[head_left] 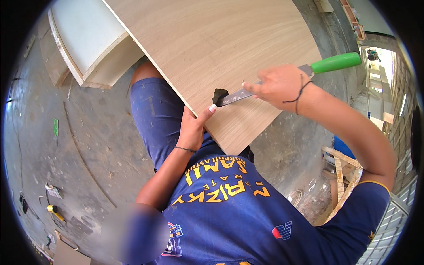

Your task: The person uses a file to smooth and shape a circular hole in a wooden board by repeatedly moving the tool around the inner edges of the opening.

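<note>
A large light wood-grain panel (212,48) lies at a slant across my lap. Near its close corner is a small, dark, jagged-edged hole (218,95). My right hand (280,84) grips a long, flat metal blade with a green handle (335,62) partway along its length, and the handle sticks out past my wrist. The blade's tip reaches the hole's edge; whether it goes inside I cannot tell. My left hand (194,128) clasps the panel's left edge, its thumb on top beside the hole and its fingers mostly hidden underneath.
A white-topped wooden cabinet piece (95,48) stands at upper left on the grey concrete floor (97,132). A yellow-and-black tool (55,212) lies at lower left. To my right are a wooden frame (340,181) and a blue object (343,146).
</note>
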`<state>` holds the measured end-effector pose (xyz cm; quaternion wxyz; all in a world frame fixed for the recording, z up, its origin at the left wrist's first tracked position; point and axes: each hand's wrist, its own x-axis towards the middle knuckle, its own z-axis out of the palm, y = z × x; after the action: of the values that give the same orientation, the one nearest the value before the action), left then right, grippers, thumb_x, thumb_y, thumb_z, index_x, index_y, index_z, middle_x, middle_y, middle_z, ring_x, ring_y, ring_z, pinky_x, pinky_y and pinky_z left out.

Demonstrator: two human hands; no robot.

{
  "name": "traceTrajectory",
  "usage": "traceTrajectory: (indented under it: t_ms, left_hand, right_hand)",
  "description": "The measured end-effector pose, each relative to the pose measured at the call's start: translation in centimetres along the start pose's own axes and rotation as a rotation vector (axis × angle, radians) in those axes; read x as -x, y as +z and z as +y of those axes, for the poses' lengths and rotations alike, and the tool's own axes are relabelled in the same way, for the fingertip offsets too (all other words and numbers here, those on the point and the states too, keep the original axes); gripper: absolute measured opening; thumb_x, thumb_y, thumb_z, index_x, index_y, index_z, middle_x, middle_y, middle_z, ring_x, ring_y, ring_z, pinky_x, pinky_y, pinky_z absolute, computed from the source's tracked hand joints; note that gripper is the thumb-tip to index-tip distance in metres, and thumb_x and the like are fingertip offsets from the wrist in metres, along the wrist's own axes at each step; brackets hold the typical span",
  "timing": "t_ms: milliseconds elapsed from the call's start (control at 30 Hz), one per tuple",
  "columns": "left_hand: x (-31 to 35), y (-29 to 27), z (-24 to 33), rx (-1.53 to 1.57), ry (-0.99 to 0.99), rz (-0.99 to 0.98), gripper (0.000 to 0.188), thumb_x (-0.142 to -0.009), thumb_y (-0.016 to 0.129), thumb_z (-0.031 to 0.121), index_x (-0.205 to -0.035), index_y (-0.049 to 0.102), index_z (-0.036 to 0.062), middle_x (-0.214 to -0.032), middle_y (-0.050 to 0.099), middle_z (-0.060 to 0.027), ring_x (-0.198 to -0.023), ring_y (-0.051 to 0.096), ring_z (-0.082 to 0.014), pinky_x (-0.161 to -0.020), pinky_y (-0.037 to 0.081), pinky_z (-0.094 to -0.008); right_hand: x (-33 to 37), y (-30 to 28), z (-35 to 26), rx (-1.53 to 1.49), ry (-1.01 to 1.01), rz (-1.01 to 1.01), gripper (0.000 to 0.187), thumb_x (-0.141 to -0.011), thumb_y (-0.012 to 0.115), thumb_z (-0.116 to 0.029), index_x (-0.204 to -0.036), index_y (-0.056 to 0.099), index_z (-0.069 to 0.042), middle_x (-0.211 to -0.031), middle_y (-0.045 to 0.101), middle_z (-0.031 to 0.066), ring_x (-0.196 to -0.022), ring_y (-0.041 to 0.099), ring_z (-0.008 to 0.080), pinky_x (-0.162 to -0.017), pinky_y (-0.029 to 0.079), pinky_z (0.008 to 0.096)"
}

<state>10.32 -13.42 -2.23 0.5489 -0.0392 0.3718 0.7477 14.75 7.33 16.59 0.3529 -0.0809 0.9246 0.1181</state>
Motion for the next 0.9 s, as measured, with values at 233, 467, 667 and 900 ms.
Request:
traceTrajectory:
  t_ms: [233,467,667,900]
  left_hand:
    - [-0.1,0.2,0.0,0.029,0.022,0.032,0.056,-0.089,0.069,0.012,-0.134,0.037,0.0003,-0.127,0.055,-0.0136,-0.116,0.056,-0.0222,-0.097,0.048,-0.0373]
    - [-0.2,0.2,-0.2,0.032,0.024,0.05,0.057,-0.089,0.069,0.011,-0.133,0.036,-0.0005,-0.125,0.054,-0.0145,-0.114,0.056,-0.0219,-0.095,0.049,-0.037]
    - [-0.2,0.3,-0.2,0.041,0.018,0.052,0.057,-0.088,0.07,0.012,-0.133,0.036,-0.0004,-0.126,0.054,-0.0148,-0.114,0.056,-0.0229,-0.096,0.049,-0.037]
    - [-0.6,-0.1,-0.1,0.008,0.016,0.061,0.062,-0.085,0.073,0.014,-0.133,0.036,-0.0024,-0.125,0.054,-0.0153,-0.113,0.057,-0.0227,-0.095,0.048,-0.0352]
  right_hand:
    - [0.8,-2.2,0.5,0.113,-0.047,0.08,0.035,-0.089,0.062,-0.023,-0.123,0.066,-0.016,-0.08,0.059,0.0061,-0.081,0.064,0.0218,-0.062,0.051,0.0344]
    - [-0.3,-3.4,1.5,0.14,-0.021,-0.08,0.031,-0.09,0.06,-0.022,-0.119,0.069,-0.017,-0.078,0.059,0.0074,-0.076,0.065,0.0235,-0.061,0.051,0.0352]
    - [-3.0,-2.8,0.1,0.209,-0.134,-0.026,0.031,-0.088,0.059,-0.018,-0.117,0.069,-0.014,-0.081,0.062,0.007,-0.079,0.065,0.0226,-0.063,0.051,0.0344]
    - [-1.0,-4.5,-0.6,0.263,-0.117,0.01,0.034,-0.085,0.061,-0.015,-0.117,0.069,-0.012,-0.084,0.063,0.0043,-0.086,0.063,0.0192,-0.071,0.049,0.0317]
